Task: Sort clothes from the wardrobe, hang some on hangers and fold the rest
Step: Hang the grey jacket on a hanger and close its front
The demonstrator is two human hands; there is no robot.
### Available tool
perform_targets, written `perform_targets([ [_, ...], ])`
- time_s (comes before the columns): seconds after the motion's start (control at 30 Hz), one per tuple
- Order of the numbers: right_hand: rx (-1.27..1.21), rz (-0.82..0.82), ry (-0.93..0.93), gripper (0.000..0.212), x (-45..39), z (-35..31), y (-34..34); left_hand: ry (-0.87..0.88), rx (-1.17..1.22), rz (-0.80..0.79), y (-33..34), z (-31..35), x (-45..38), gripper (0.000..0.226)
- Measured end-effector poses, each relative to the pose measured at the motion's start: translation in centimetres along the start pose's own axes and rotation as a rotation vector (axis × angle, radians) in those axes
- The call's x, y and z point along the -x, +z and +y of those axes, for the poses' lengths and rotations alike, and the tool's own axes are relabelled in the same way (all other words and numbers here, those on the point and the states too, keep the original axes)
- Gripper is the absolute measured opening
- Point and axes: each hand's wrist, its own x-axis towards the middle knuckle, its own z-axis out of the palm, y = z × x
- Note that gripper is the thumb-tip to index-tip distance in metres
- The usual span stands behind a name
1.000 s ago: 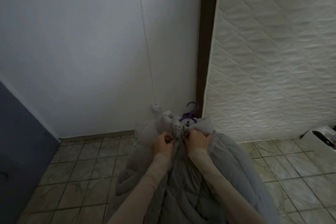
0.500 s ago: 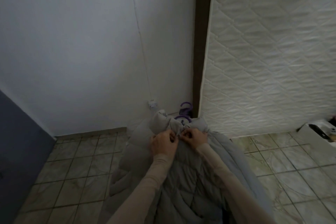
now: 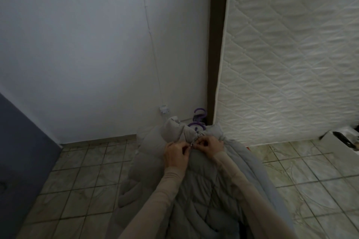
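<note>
Hands have drawn closer together over the last second: left hand [image 3: 175,155] and right hand [image 3: 210,144] now pinch the front edges of the puffy grey quilted coat [image 3: 196,190] at its collar, almost touching, which suggests the top fastening is nearly done. Just beyond the curled fingers [image 3: 202,144], the purple plastic hanger [image 3: 198,120] pokes up from the neck, its hook near the white wall [image 3: 93,44].

Both arms wear long, close-fitting beige sleeves [image 3: 161,196]; the left cuff [image 3: 173,171] is ribbed; both hands are bare.
</note>
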Motion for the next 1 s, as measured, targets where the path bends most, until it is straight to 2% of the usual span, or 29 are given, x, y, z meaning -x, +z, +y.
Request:
perform_targets([
  [0.07, -0.001, -0.003, -0.001, 0.028, 0.1, -0.1, -0.1, 0.001, 0.030, 0.003, -0.5, 0.2, -0.1, 0.006],
  [0.17, -0.022, -0.001, -0.001, 0.028, 0.3, -0.1, -0.2, -0.118, 0.053, -0.055, -0.9, 0.5, -0.5, 0.011],
  [0.27, -0.038, 0.009, -0.003, 0.027, 0.3, 0.1, -0.1, -0.167, 0.067, -0.051, -0.7, 0.8, -0.4, 0.011],
  [0.47, -0.047, 0.018, 0.017, 0.026, -0.1, 0.5, 0.3, -0.196, 0.130, -0.092, -0.4, 0.6, -0.8, 0.008],
  [0.6, -0.024, 0.038, 0.039, 0.028, 0.0, 0.5, 0.4, -0.153, 0.155, -0.109, -0.3, -0.1, -0.8, 0.007],
  [0.67, -0.029, 0.035, 0.040, 0.028, 0.0, 0.6, 0.4, -0.093, 0.098, -0.153, -0.7, -0.4, -1.0, 0.006],
  [0.7, -0.031, 0.034, 0.037, 0.027, 0.0, 0.6, 0.4, -0.014, -0.017, -0.155, -1.0, -0.3, -1.3, 0.006],
  [0.8, -0.033, 0.020, 0.047, 0.027, 0.2, 0.5, 0.4, 0.296, -0.315, -0.114, -2.1, 0.7, -2.7, 0.030],
  [0.87, -0.012, 0.000, 0.057, 0.028, 0.1, 0.6, 0.5, 0.403, -0.415, -0.247, -2.8, 1.7, -3.6, 0.048],
  [1.0, 0.037, 0.006, 0.095, 0.033, -0.2, 0.8, 1.1, 0.452, -0.585, -0.420, -3.0, 1.8, -4.8, 0.051],
])
